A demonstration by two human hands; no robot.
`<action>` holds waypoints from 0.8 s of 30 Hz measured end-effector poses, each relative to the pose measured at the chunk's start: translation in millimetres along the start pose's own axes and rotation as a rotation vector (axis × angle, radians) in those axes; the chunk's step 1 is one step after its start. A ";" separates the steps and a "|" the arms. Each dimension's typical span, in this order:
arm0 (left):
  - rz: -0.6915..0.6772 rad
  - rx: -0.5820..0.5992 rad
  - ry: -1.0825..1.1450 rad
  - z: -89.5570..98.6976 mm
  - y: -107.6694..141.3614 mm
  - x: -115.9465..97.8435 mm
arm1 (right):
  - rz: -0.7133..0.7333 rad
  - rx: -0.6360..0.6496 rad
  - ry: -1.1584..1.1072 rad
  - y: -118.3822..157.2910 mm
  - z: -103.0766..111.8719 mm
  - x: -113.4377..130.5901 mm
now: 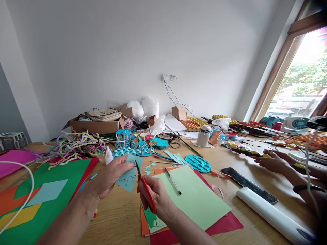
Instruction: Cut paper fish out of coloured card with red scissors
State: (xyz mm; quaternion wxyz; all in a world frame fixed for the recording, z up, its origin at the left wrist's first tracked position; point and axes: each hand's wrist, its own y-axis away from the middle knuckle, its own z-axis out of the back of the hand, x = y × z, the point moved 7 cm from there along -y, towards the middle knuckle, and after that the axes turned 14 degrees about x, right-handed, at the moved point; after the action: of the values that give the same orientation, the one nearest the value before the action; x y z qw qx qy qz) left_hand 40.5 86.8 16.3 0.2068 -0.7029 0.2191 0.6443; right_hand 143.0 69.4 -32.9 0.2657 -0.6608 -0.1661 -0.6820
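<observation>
My left hand [115, 174] pinches a small light-blue piece of paper [129, 182] by its upper left part. A jagged, zigzag outline is drawn on that paper in dark pen. Red-handled scissors [148, 194] are gripped in my right hand [157, 197], fingers wrapped around the loops. Their blades meet the paper near its top right edge, beside my left thumb. Below and to the right lies a pale green sheet [194, 200] with a pen [173, 180] on it, atop orange and dark red sheets. Light-blue scraps [149, 167] lie on the table just beyond my hands.
Green sheets [51, 211] with coloured pieces lie left. Behind are a pile of pipe cleaners [76, 146], a glue bottle [108, 156], and blue egg-carton crafts [198, 163]. To the right are a black phone-like slab [249, 185], a long white device [273, 212] and another person's hands [272, 161].
</observation>
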 end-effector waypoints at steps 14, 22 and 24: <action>0.041 0.037 -0.039 0.6 -1.5 8.1 | -0.003 0.015 0.010 1.9 -1.6 2.8; 0.045 0.014 -0.051 4.9 -2.0 8.6 | -0.014 0.015 0.013 1.3 -2.0 2.2; 0.052 0.014 -0.045 3.9 -1.6 8.4 | 0.001 0.019 0.018 1.2 -2.1 2.0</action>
State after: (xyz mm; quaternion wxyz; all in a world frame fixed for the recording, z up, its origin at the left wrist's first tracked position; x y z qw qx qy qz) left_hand 38.9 90.0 7.6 0.1997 -0.6809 0.2369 0.6636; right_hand 142.1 67.0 -31.2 0.2736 -0.6523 -0.1701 -0.6861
